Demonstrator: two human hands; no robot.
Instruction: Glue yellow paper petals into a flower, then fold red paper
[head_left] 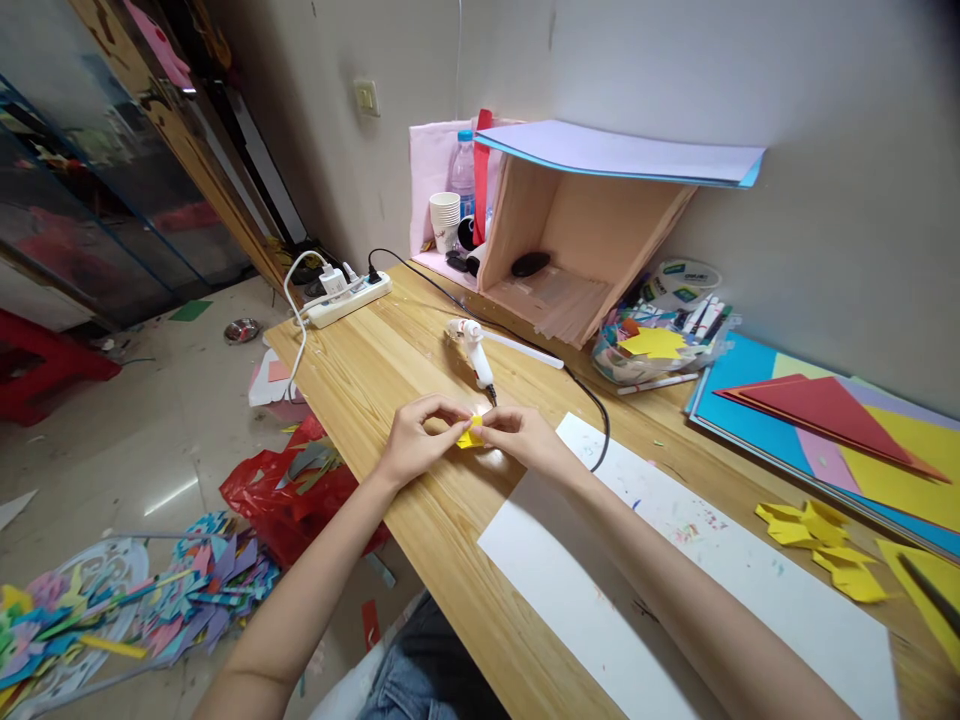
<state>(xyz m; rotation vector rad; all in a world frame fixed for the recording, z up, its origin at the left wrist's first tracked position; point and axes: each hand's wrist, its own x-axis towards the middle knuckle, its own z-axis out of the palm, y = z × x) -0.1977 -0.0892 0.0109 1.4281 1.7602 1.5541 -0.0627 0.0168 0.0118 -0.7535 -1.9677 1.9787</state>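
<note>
- Pinching a yellow paper piece [471, 436], our left hand [421, 437] and right hand [523, 437] have fingers closed on it.
- We hold it toward the tabletop's [382, 365] left edge.
- A glue gun [474, 352] lies just beyond.

This looks like a paper-craft corner in a room with a tiled floor [169, 410]. A wooden table [375, 385] against the wall [847, 200] bears a glue gun [472, 352], a power strip [349, 303] at its far left, a clear tub [637, 370] of pens and, on the right, stacked coloured sheets [769, 415]. Paper cups [444, 222] stand at the far end; colourful cut paper [225, 580] heaps up near left, below the tabletop.
</note>
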